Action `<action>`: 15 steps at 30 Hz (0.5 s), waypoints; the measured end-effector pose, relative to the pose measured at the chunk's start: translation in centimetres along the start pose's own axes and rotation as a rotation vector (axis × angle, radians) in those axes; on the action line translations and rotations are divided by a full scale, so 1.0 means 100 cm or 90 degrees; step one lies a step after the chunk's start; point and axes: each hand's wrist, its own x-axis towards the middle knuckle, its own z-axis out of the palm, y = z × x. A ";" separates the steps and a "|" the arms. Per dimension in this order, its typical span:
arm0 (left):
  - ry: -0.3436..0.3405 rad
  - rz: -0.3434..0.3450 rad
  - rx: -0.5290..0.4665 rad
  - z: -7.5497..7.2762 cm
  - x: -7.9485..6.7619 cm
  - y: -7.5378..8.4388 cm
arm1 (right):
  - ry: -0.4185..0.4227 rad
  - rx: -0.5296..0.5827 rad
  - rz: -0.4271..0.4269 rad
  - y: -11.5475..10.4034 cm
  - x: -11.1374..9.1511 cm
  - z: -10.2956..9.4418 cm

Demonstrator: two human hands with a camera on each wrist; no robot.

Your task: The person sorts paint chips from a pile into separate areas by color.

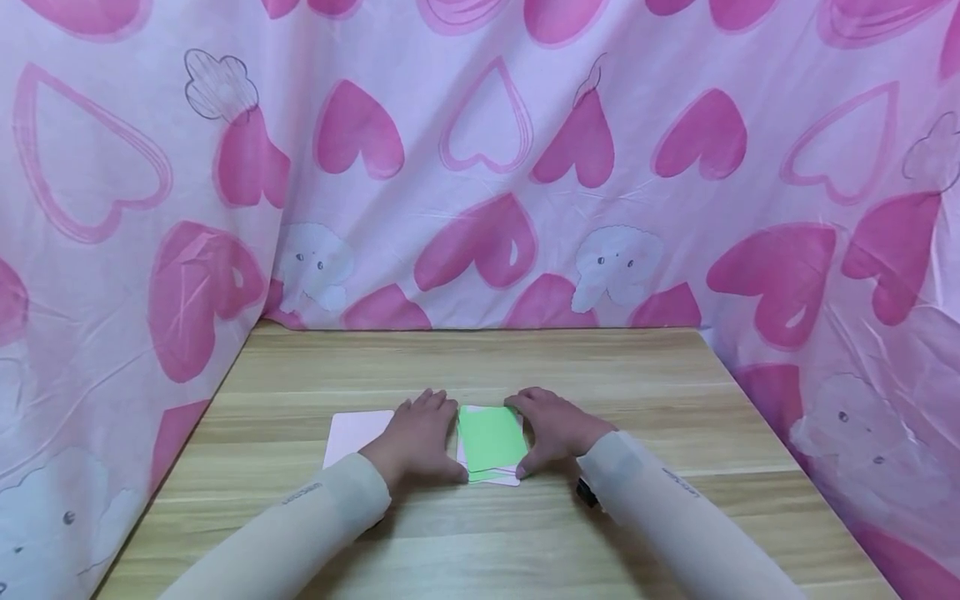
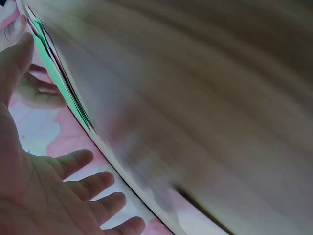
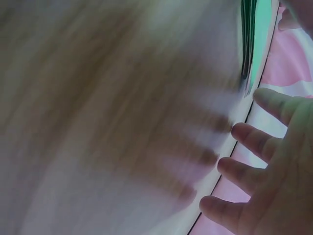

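In the head view, a small uneven stack of light green and pale pink paper sheets [image 1: 491,437] lies on the table with a green sheet on top. My left hand [image 1: 420,437] is at its left side, thumb near the front corner. At its right side is my right hand [image 1: 555,427], thumb by the near right corner and fingertips by the far one. Both wrist views show the fingers spread and relaxed, and the stack's layered edge [image 2: 61,76] appears thin and slightly fanned. Left of the left hand lies a pale pink sheet [image 1: 356,433], partly covered by that hand.
The wood-grain table [image 1: 480,542] runs back to a pink heart-patterned cloth [image 1: 480,167] hanging behind it and along both sides. A small black object [image 1: 587,493] shows under the right wrist.
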 end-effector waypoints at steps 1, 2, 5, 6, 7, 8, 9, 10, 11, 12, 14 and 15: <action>-0.007 -0.001 0.005 0.000 0.001 0.002 | -0.001 -0.004 0.000 0.000 0.001 0.001; -0.013 0.000 0.010 0.001 0.003 0.004 | -0.001 -0.007 0.000 -0.001 0.002 0.001; -0.024 -0.001 0.028 0.001 0.006 0.008 | 0.003 -0.007 0.003 -0.002 0.004 0.002; -0.028 -0.003 0.029 0.001 0.007 0.009 | 0.004 -0.004 0.003 -0.003 0.004 0.001; -0.033 -0.004 0.030 0.000 0.008 0.010 | 0.006 0.000 0.003 -0.003 0.004 0.001; -0.037 -0.006 0.031 0.000 0.009 0.010 | 0.007 0.003 0.005 -0.004 0.004 0.001; -0.041 -0.008 0.031 -0.001 0.010 0.011 | 0.007 0.007 0.006 -0.004 0.004 0.001; -0.045 -0.010 0.030 -0.001 0.011 0.012 | 0.007 0.009 0.007 -0.005 0.003 0.000; -0.047 -0.012 0.030 -0.001 0.011 0.012 | 0.008 0.014 0.006 -0.005 0.003 0.000; -0.049 -0.013 0.029 -0.001 0.012 0.013 | 0.008 0.014 0.006 -0.006 0.003 0.000; -0.050 -0.015 0.031 -0.002 0.013 0.012 | 0.011 0.015 0.003 -0.006 0.003 0.000; -0.049 -0.015 0.032 -0.001 0.014 0.012 | 0.014 0.014 -0.002 -0.007 0.003 0.000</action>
